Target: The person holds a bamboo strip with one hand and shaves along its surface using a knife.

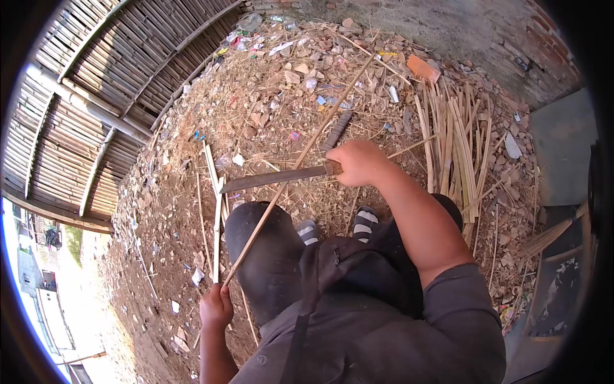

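Note:
My right hand (359, 164) is closed round the handle of a machete (268, 178), whose dark blade points left. Pinched in my left hand (216, 308) is the near end of a long bamboo strip (307, 146), which slants over my knee and away to the upper right. The blade overlaps the strip just beyond the knee in this view. Behind my right hand, a dark, ridged, stick-like piece (338, 130) lies on the ground. Pale split bamboo pieces (215, 211) lie by my left knee, running back toward my left hand.
A pile of bamboo strips (457, 141) lies to the right, near an orange brick (423, 68). Rubble and litter (256, 121) cover the ground. A bamboo fence (121, 77) stands at the left, a brick wall (441, 29) at the back, and a grey panel (563, 147) at the right.

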`<state>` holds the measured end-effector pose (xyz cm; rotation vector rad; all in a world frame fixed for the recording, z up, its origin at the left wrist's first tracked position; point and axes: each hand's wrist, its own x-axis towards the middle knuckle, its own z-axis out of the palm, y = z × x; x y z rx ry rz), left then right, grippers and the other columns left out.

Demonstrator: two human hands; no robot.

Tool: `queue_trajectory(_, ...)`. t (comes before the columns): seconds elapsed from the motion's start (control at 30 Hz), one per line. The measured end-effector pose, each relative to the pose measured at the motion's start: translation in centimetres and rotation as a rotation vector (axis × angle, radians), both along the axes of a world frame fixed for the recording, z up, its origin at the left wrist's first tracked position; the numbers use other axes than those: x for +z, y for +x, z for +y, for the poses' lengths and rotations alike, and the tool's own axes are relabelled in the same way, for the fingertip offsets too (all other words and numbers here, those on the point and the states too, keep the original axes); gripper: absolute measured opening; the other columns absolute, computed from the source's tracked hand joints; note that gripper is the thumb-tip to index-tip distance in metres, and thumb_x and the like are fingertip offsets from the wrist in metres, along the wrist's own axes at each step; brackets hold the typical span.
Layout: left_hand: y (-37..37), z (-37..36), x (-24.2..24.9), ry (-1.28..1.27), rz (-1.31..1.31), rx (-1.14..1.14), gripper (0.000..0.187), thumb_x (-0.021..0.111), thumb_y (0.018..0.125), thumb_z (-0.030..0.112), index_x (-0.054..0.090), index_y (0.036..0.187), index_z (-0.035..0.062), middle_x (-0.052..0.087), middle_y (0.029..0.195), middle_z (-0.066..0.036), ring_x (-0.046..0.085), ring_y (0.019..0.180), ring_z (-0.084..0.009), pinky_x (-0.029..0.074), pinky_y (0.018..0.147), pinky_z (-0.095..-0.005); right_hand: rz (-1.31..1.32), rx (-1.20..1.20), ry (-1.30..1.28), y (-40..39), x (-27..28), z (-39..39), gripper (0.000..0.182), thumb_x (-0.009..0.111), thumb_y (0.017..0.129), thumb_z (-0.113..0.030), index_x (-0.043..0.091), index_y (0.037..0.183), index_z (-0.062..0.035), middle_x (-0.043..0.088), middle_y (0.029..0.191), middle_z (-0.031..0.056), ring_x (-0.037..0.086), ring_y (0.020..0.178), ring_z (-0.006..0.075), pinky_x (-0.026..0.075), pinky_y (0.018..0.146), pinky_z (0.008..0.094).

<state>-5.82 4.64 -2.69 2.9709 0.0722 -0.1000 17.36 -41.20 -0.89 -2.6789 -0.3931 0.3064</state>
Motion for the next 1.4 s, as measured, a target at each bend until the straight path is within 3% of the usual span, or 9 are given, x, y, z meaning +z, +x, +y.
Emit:
queue_trajectory(0.03, -0.1, 0.5, -0.6, -0.012, -0.017, -0.005, 0.036, 0.045, 0.105, 0.035, 0.06, 0.09, 0.0063, 0.065, 0.072, -0.022, 0.064, 0.069, -0.0474, 0.048, 0.062, -0.0569, -0.02, 0.025, -0.001, 0.4, -0.4, -0.2, 0.033, 0.067, 0.076, -0.018, 0.071, 0.106, -0.0066, 0.072, 0.096, 0.0201, 0.07, 0.093, 0.0363, 0.056, 0.082, 0.0471)
queue_trajectory(0.27, 0.8, 2.3, 1.1, -0.29, 0.121, 0.003, 0.042, 0.046, 0.106, 0.036, 0.065, 0.088, 0.0028, 0.062, 0.066, -0.019, 0.065, 0.067, -0.0405, 0.05, 0.063, -0.0491, -0.029, -0.996, 0.706, 5.6, -6.7, -8.5, 0.03, 0.072, 0.079, -0.02, 0.067, 0.101, -0.001, 0.071, 0.095, 0.0174, 0.069, 0.087, 0.0324, 0.052, 0.081, 0.0441)
queue_trajectory(0.37, 1.1, 2.1, 0.4, -0.494, 0.179, 0.088, 0.037, 0.05, 0.106, 0.034, 0.065, 0.099, 0.0007, 0.062, 0.066, -0.013, 0.063, 0.063, -0.0262, 0.049, 0.063, -0.0419, -0.122, -1.139, 1.006, 4.2, -4.4, -7.1, 0.024, 0.074, 0.083, -0.019, 0.06, 0.093, -0.0016, 0.063, 0.083, 0.0087, 0.061, 0.069, 0.0201, 0.048, 0.063, 0.0366)
queue_trajectory(0.57, 1.2, 1.7, -2.1, -0.547, 0.166, 0.083, 0.038, 0.06, 0.102, 0.036, 0.062, 0.096, -0.0011, 0.063, 0.068, -0.013, 0.062, 0.065, -0.0228, 0.049, 0.062, -0.039, -0.509, -0.993, 1.028, 4.5, -2.0, -6.4, 0.025, 0.075, 0.091, -0.026, 0.057, 0.093, -0.0084, 0.054, 0.069, -0.0015, 0.05, 0.054, 0.0099, 0.041, 0.049, 0.0292)
queue_trajectory(0.67, 0.8, 1.6, -3.1, -0.49, 0.097, 0.067, 0.032, 0.065, 0.098, 0.032, 0.063, 0.094, 0.0003, 0.064, 0.07, -0.017, 0.064, 0.065, -0.0296, 0.049, 0.063, -0.0426, -0.546, -0.88, 1.064, 3.9, 1.2, -5.7, 0.032, 0.076, 0.088, -0.031, 0.061, 0.095, -0.0039, 0.062, 0.075, 0.0042, 0.059, 0.062, 0.0172, 0.048, 0.061, 0.0344)
queue_trajectory(0.83, 0.0, 1.3, -3.0, -0.465, -0.055, 0.076, 0.03, 0.067, 0.097, 0.032, 0.063, 0.098, 0.0019, 0.066, 0.073, -0.017, 0.065, 0.066, -0.0333, 0.05, 0.063, -0.0439, -0.361, -0.646, 1.137, 2.8, 4.1, -5.5, 0.027, 0.076, 0.089, -0.027, 0.06, 0.094, -0.0062, 0.055, 0.067, -0.002, 0.051, 0.053, 0.0084, 0.041, 0.049, 0.0285)
queue_trajectory(1.07, -0.3, 0.4, -2.0, -0.393, -0.143, 0.116, 0.03, 0.07, 0.094, 0.032, 0.064, 0.102, 0.0033, 0.068, 0.074, -0.019, 0.069, 0.072, -0.0401, 0.052, 0.066, -0.0478, -0.087, -0.739, 1.02, 0.8, 0.2, -5.6, 0.024, 0.078, 0.088, -0.021, 0.059, 0.087, -0.0058, 0.054, 0.066, -0.0007, 0.049, 0.051, 0.0099, 0.041, 0.048, 0.0289)
queue_trajectory(1.1, -0.4, 0.3, -1.6, -0.358, -0.125, 0.115, 0.031, 0.07, 0.094, 0.033, 0.064, 0.103, 0.0037, 0.069, 0.077, -0.02, 0.069, 0.075, -0.0417, 0.052, 0.067, -0.0493, -0.063, -0.756, 0.967, 0.9, 0.0, -5.6, 0.028, 0.078, 0.087, -0.021, 0.06, 0.1, -0.0045, 0.057, 0.074, 0.0005, 0.053, 0.059, 0.0102, 0.044, 0.051, 0.031)
queue_trajectory(1.4, -0.3, 0.0, -1.3, -0.26, -0.226, 0.082, 0.036, 0.069, 0.093, 0.037, 0.065, 0.104, 0.0025, 0.07, 0.08, -0.021, 0.069, 0.075, -0.0426, 0.054, 0.068, -0.0514, -0.057, -0.681, 0.927, 1.8, 0.1, -3.9, 0.034, 0.077, 0.086, -0.022, 0.061, 0.109, -0.0022, 0.058, 0.076, 0.0013, 0.054, 0.059, 0.0112, 0.045, 0.053, 0.0281)
